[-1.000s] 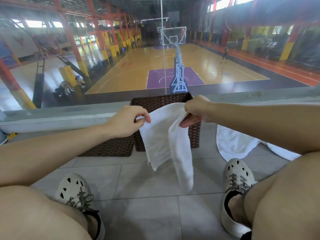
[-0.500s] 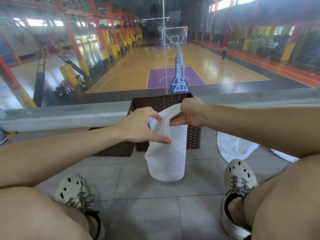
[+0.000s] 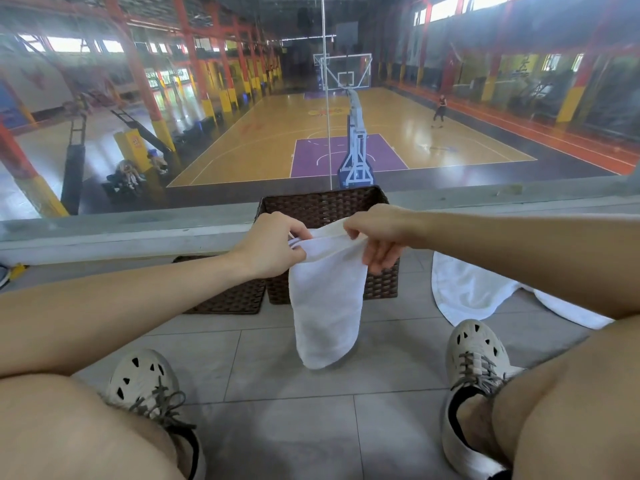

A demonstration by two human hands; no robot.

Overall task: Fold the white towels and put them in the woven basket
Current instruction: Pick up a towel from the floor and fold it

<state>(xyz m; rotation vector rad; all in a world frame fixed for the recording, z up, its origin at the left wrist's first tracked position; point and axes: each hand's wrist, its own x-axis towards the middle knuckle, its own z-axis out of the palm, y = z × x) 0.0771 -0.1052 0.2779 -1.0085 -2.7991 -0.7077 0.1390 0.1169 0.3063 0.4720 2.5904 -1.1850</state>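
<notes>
I sit on a grey tiled floor (image 3: 294,427) with my pale perforated lace-up shoes (image 3: 142,379) planted apart. Straight ahead stands a dark brown woven basket (image 3: 381,285) against a concrete ledge (image 3: 121,233), with a glass pane above it looking out on a basketball court (image 3: 277,143). A flat dark woven panel (image 3: 228,296) lies on the floor touching the basket's left side. A second white towel (image 3: 464,292) lies spread on the tiles to the right, partly hidden by my right arm.

My left hand (image 3: 270,247) is curled, its fingers pinching the top edge of a folded white terry towel (image 3: 325,306). My right hand (image 3: 377,233) pinches the same edge just beside it, while its lower fingers (image 3: 381,261) hang loosely spread.

The towel hangs down from both pinches in front of the basket's near wall, its lower end above the tiles between my feet.
</notes>
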